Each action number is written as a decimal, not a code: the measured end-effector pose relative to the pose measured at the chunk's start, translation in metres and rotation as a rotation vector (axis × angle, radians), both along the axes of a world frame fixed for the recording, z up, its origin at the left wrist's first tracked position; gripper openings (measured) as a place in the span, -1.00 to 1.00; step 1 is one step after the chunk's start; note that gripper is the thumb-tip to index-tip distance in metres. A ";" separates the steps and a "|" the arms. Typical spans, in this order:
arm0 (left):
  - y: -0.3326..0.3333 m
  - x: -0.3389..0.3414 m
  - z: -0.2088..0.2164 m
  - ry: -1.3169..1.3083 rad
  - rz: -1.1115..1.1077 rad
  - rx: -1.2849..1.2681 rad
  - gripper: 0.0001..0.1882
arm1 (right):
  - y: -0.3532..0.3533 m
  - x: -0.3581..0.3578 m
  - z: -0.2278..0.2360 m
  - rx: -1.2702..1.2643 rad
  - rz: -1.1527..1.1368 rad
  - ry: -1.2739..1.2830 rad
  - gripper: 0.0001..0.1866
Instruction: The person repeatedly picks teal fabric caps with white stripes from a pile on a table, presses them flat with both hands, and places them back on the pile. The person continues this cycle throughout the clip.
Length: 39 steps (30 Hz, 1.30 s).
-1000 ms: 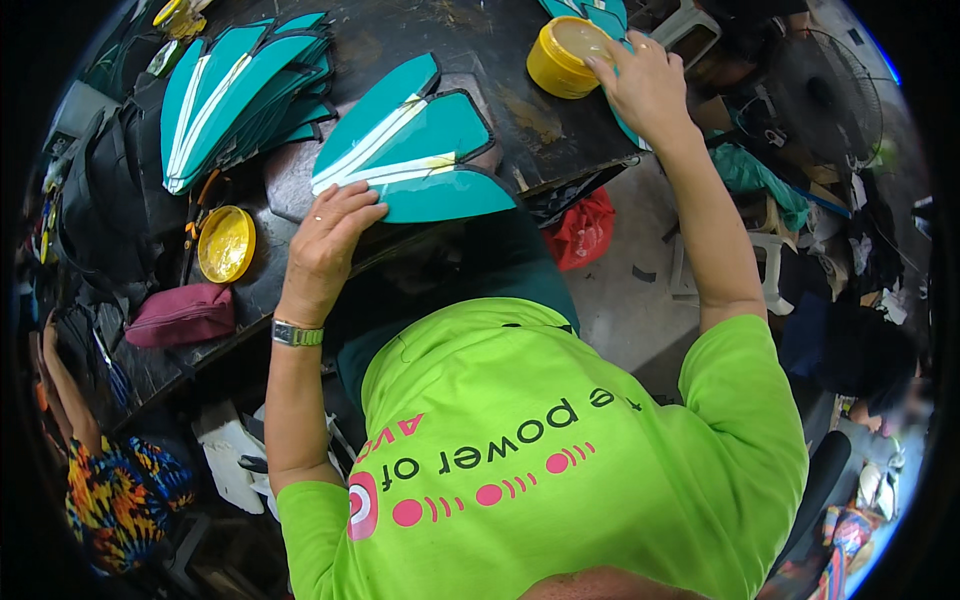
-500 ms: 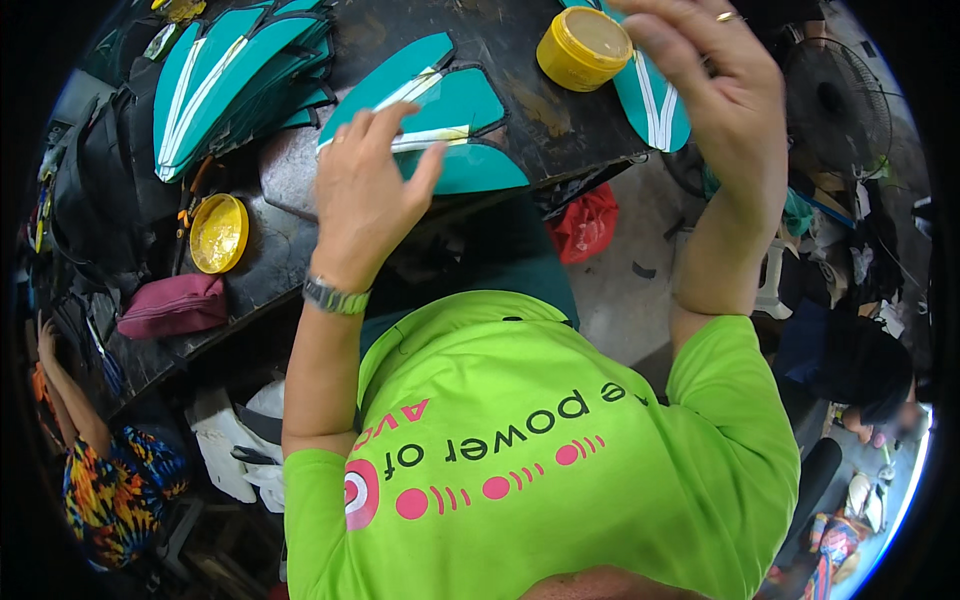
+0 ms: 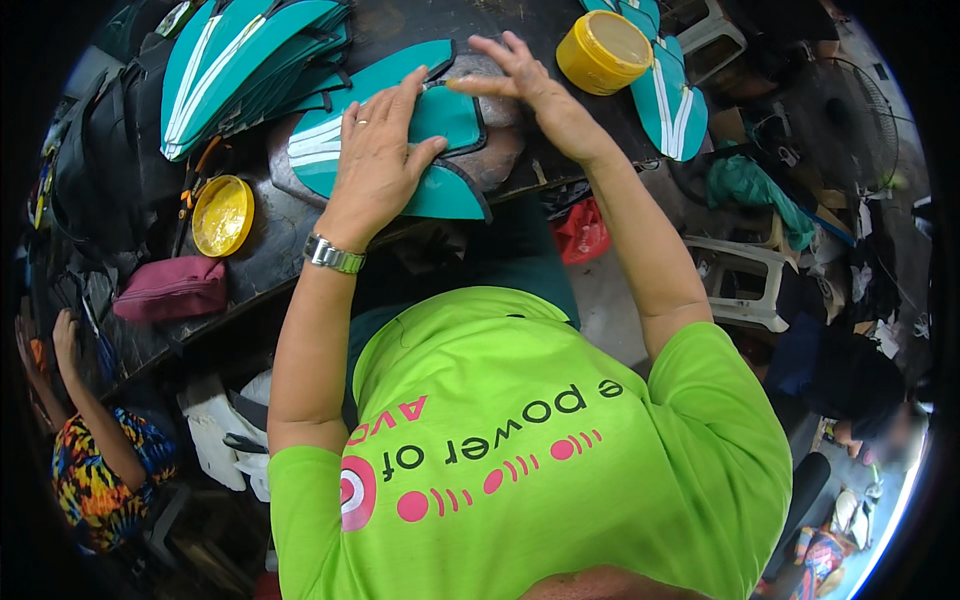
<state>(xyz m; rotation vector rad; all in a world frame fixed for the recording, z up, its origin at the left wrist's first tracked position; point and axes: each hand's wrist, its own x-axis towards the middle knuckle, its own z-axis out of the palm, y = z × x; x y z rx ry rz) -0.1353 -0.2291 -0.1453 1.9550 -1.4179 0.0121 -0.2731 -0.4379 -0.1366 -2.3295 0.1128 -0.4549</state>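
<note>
In the last 1 second the right hand (image 3: 550,105) has come away from the yellow tub (image 3: 603,55) at 2 o'clock of the teal piece (image 3: 460,118), and its lowest fingertip is now at the piece's upper right. The left hand (image 3: 385,165) has shifted from the lower left tip to the middle, so both hands are now at 1 piece.

The left hand lies spread and flat over the piece, pinching nothing; the right hand's fingers are fanned wide and hold nothing. Whether that right fingertip touches the surface or hovers, I can't tell from this angle.

The piece is on the dark table (image 3: 460,20), at 11 o'clock from the picture's centre: 3 smooth lobes, dark edging toward 3 o'clock, white stripes (image 3: 315,143) running toward 9 o'clock. A stack of similar pieces (image 3: 240,75) sits at 10 o'clock.
</note>
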 end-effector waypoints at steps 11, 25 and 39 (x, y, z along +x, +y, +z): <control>0.029 0.017 0.023 -0.095 0.010 0.092 -0.27 | 0.049 -0.003 -0.007 -0.757 -0.098 0.176 -0.27; 0.050 0.031 0.010 -0.290 0.096 0.223 -0.50 | 0.055 0.000 -0.004 -0.655 0.177 0.139 -0.44; 0.061 0.048 0.008 -0.282 -0.007 0.238 -0.49 | 0.036 -0.016 -0.016 -0.528 -0.096 0.173 -0.38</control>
